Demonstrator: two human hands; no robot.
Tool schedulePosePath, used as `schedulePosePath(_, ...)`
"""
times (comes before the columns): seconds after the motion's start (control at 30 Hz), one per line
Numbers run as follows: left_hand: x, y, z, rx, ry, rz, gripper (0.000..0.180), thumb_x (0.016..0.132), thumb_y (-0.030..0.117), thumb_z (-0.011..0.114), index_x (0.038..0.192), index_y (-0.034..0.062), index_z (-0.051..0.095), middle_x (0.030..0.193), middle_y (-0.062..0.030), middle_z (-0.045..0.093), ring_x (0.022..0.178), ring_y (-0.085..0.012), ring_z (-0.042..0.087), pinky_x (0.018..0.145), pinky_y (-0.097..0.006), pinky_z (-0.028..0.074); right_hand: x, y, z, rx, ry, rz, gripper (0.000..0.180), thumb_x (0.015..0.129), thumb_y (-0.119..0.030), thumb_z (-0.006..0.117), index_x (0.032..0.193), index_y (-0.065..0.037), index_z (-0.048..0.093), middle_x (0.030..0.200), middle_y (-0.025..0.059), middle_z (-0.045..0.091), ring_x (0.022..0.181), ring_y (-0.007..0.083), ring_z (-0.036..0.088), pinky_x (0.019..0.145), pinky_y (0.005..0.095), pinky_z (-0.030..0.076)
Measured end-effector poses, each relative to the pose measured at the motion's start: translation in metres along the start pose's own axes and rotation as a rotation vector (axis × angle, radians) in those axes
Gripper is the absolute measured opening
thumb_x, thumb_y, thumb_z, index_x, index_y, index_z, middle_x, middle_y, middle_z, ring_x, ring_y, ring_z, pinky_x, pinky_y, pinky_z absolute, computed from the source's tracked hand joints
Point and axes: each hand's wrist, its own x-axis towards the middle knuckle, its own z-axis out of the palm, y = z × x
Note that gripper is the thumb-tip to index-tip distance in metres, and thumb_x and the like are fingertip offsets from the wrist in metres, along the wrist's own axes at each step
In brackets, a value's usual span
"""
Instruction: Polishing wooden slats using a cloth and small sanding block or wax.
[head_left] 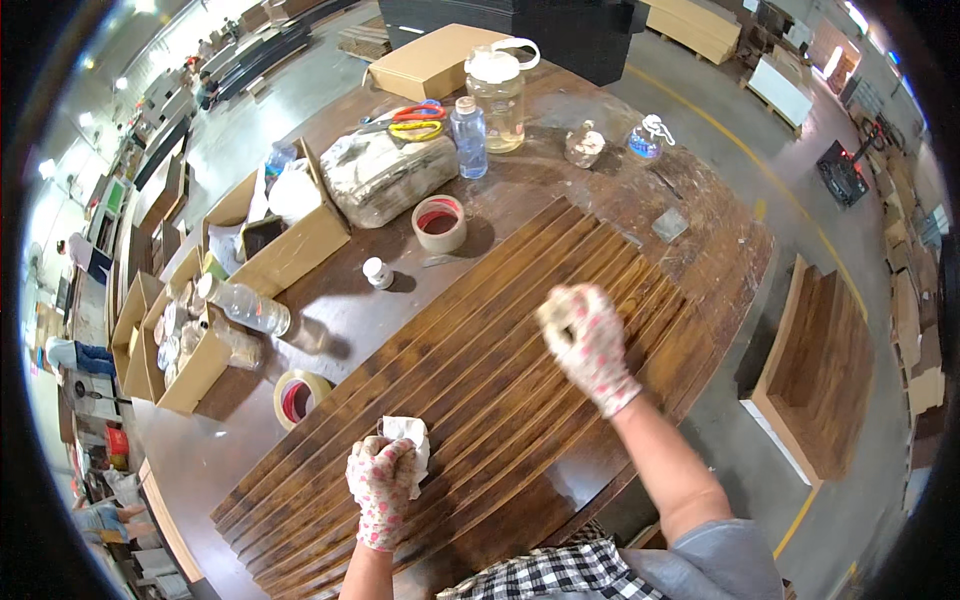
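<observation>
White cloth (418, 455) is gripped, lower centre, by the left hand (381, 482), apparently bunched for control; the right hand (585, 340) is curled over brown wooden slats (470, 405), contents unclear.

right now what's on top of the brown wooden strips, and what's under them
Over the strips are the left hand, gripping a white cloth, and the right hand; contact is unclear. The table shows beside the strips; whatever lies directly beneath is covered.
</observation>
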Motion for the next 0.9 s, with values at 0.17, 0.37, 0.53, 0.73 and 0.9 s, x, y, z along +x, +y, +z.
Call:
schedulePosePath(0.17, 0.033, 0.040, 0.026, 0.021, -0.048, 0.068, 0.019, 0.070, 0.006, 0.077, 0.088, 0.0120, 0.074, 0.086, -0.0078, 0.064, 0.081, -0.0286, 0.060, 0.070, -0.039, 0.048, 0.016, 0.043, -0.003, 0.099, 0.076, 0.115, 0.029, 0.086, -0.024, 0.070, 0.108, -0.007, 0.063, 0.098, 0.0141, 0.059, 0.087, 0.0255, 0.061, 0.073, 0.0389, 0.054)
schedulePosePath(0.37, 0.064, 0.061, 0.053, 0.039, -0.060, 0.160, 0.019, 0.070, 0.009, 0.076, 0.088, 0.0130, 0.074, 0.084, -0.0077, 0.063, 0.081, -0.0292, 0.059, 0.070, -0.039, 0.048, 0.026, 0.065, -0.010, 0.031, 0.123, 0.007, 0.031, 0.086, -0.025, 0.070, 0.110, -0.007, 0.064, 0.097, 0.0144, 0.060, 0.086, 0.0250, 0.062, 0.069, 0.0368, 0.055)
schedulePosePath(0.53, 0.093, 0.090, 0.080, 0.016, -0.093, 0.242, 0.018, 0.070, 0.010, 0.075, 0.087, 0.0150, 0.073, 0.082, -0.0059, 0.062, 0.078, -0.0287, 0.059, 0.068, -0.040, 0.047, 0.069, 0.162, -0.031, -0.021, 0.206, 0.254, 0.028, 0.084, -0.019, 0.070, 0.109, -0.006, 0.066, 0.108, 0.0174, 0.061, 0.097, 0.0301, 0.063, 0.079, 0.0409, 0.053)
schedulePosePath(0.73, 0.142, 0.127, 0.122, 0.041, -0.125, 0.405, 0.018, 0.071, 0.013, 0.074, 0.088, 0.0138, 0.069, 0.092, -0.0086, 0.062, 0.084, -0.0311, 0.058, 0.069, -0.042, 0.046, 0.026, 0.141, -0.039, 0.336, 0.415, 0.277, 0.046, 0.079, -0.005, 0.073, 0.123, -0.003, 0.059, 0.117, 0.0160, 0.061, 0.110, 0.0294, 0.060, 0.095, 0.0388, 0.050)
schedulePosePath(0.9, 0.208, 0.208, 0.213, 0.046, -0.164, 0.432, 0.016, 0.080, 0.023, 0.067, 0.089, 0.0110, 0.066, 0.094, -0.0089, 0.061, 0.088, -0.0307, 0.058, 0.072, -0.044, 0.047, -0.016, 0.143, -0.037, 0.738, 0.602, 0.452, 0.047, 0.084, 0.001, 0.070, 0.127, -0.002, 0.054, 0.126, 0.0105, 0.052, 0.116, 0.0238, 0.054, 0.098, 0.0365, 0.047)
